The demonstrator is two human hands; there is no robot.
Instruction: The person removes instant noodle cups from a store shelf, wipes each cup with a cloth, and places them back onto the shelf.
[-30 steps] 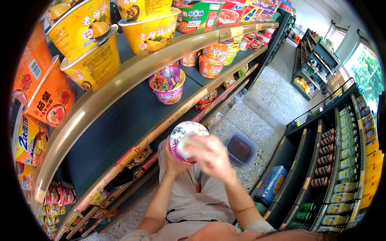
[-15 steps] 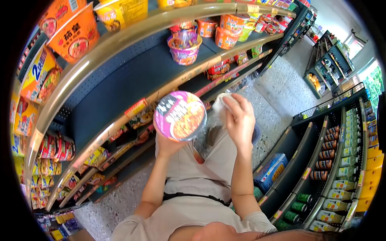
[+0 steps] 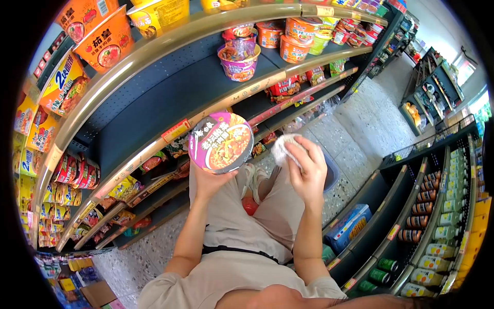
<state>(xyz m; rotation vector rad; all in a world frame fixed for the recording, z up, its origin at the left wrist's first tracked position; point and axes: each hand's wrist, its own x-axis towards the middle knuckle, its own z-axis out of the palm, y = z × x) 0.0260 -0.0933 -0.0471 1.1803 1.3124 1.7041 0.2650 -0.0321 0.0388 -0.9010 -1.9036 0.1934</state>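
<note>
While left hand (image 3: 210, 184) grips a noodle bowl (image 3: 221, 144) from below, lid facing up, right hand (image 3: 310, 172) pinches white cloth (image 3: 283, 149), fingers curled, just apart. Bowl held above lap; beyond, blue basin (image 3: 333, 172) on floor.

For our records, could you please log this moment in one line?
left hand: holds noodle cup | right hand: holds white cloth, apart from noodle cup

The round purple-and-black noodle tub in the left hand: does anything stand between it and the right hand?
Only the crumpled white cloth held in the right hand, on the side facing the round purple-and-black noodle tub in the left hand. Between cloth and tub, nothing visible stands in the way.
</note>
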